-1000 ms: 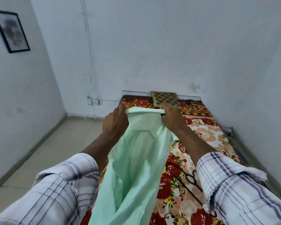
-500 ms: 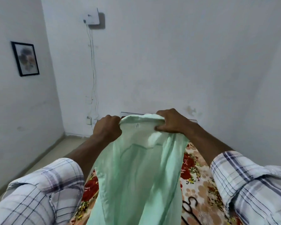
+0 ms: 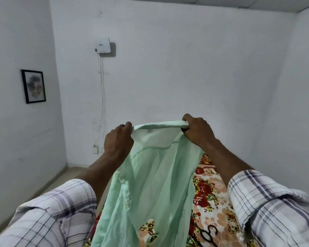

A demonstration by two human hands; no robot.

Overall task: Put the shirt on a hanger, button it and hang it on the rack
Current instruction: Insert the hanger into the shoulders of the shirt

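At the collar, both of my hands are doing the holding. My left hand (image 3: 119, 139) has its fingers curled round one end of the collar band, with the back of the hand toward the camera. My right hand (image 3: 197, 132) is clenched round the other end, the cloth bunched inside the fist. Between them the collar (image 3: 161, 124) is drawn out into a nearly level strip, and a small label shows just below it, nearer the left hand.

From that grip the shirt (image 3: 150, 175) hangs straight down, pale mint green, with the labelled side facing me. It is held up in front of the white wall and falls between my forearms, running off the bottom edge of the view. Its lower part passes in front of the floral bedspread (image 3: 212, 202). Whether the cloth touches the bedspread, I cannot tell.

A black hanger (image 3: 208, 235) lies on the bedspread just beside the shirt's right edge, under my right forearm and well apart from both hands. Only its hook end shows.

Farther out, plaid sleeves cover my upper forearms. On the far wall a white box (image 3: 103, 45) feeds thin cables (image 3: 102, 97) down toward a socket (image 3: 96, 148), and a framed picture (image 3: 35, 86) hangs on the left wall.
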